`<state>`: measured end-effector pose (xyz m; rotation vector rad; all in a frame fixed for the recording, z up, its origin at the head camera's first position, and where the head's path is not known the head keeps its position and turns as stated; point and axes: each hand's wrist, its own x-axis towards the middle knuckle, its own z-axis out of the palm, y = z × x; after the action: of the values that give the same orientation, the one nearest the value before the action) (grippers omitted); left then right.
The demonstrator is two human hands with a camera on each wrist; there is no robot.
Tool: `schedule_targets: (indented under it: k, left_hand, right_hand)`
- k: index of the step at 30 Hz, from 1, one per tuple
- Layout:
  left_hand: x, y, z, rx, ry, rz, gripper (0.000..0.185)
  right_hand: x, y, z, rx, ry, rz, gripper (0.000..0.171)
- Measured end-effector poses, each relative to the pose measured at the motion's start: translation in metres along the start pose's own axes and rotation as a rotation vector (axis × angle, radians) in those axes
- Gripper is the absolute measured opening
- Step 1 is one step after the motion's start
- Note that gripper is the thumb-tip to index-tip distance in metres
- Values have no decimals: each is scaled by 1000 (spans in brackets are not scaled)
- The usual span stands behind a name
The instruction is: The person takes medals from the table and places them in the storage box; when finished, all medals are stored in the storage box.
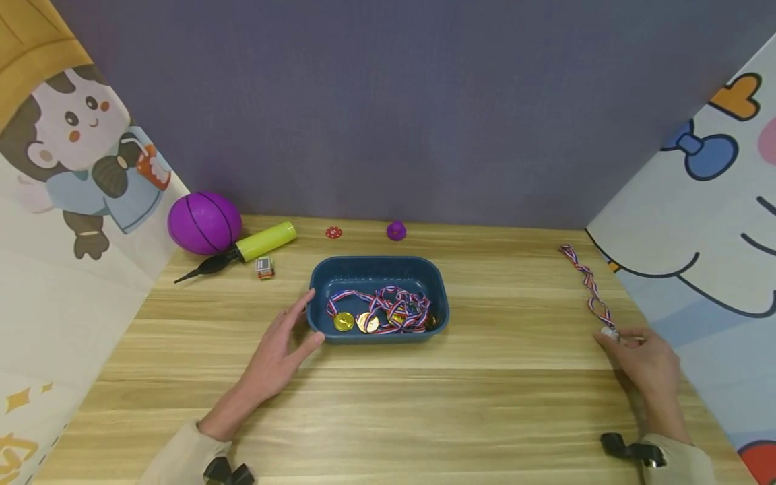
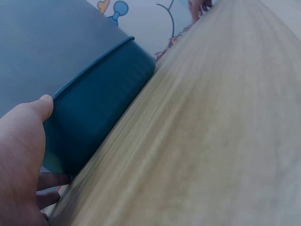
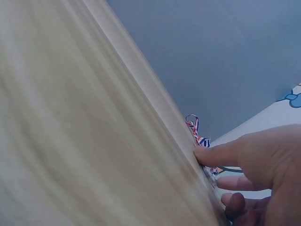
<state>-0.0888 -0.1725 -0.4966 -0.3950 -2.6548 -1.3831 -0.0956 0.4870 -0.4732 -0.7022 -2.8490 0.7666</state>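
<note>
A dark blue plastic bin (image 1: 378,339) stands on the wooden table, with several gold medals (image 1: 343,322) on striped ribbons (image 1: 400,303) inside. My left hand (image 1: 275,350) touches the bin's left end, thumb at the front corner and fingers spread along the side. In the left wrist view the thumb (image 2: 46,104) lies against the rim. Far to the right, my right hand (image 1: 649,360) pinches a silvery medal (image 1: 609,333) low over the table. Its red, white and blue ribbon (image 1: 588,279) trails away toward the back wall. In the right wrist view, fingers mostly hide the medal.
A purple ball (image 1: 205,223), a yellow-green hand pump (image 1: 265,242) and a small toy vehicle (image 1: 264,267) are at the back left. Behind the bin lie a red chip (image 1: 333,232) and a small purple object (image 1: 397,231). Walls bound the table's back and sides.
</note>
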Motion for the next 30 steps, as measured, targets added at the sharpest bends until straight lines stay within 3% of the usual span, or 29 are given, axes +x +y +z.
schedule_targets:
  k: [8, 16, 30]
  left_hand:
    - [1, 0, 0, -5, -3, 1, 78]
    - [1, 0, 0, -9, -5, -2, 78]
    - [0, -1, 0, 6, 10, 16, 77]
  right_hand:
    - [-1, -2, 3, -13, 14, -44, 55]
    - [-4, -11, 3, 24, 48, 7, 56]
    - [-12, -28, 13, 152, 211, -101, 44]
